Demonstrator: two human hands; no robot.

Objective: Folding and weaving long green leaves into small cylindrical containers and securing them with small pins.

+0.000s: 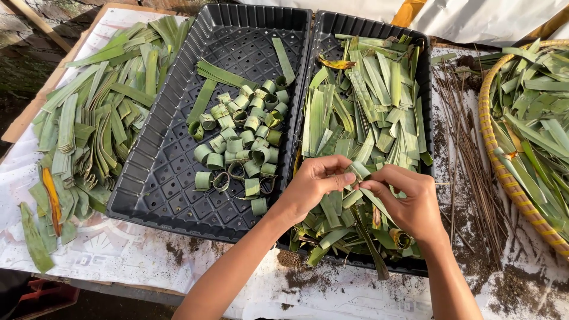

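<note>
Green leaf strips (98,112) lie heaped on the table (136,255) at the left of the frame, most running from lower left to upper right. Just right of them, a black perforated tray (151,189) holds a cluster of small rolled leaf rings (243,139), with a few flat strips toward its upper middle. Your left hand (314,184) reaches in from the lower centre, thumb and fingers pinched shut on one end of a short leaf strip (360,172). Your right hand (409,201) meets it from the other side, fingers closed on the same strip, so both hands sit almost touching with the strip bridged between them. The strip lies roughly across the frame, tilted slightly down to the right, directly above the second black tray (424,71) filled with cut leaf pieces (370,101). Neither hand is nearer; both already hold it. The rings sit up and to the left of your hands, closer to the left one. Thin brown stalks (468,142) and a woven basket (504,172) of leaves fill the right edge.
</note>
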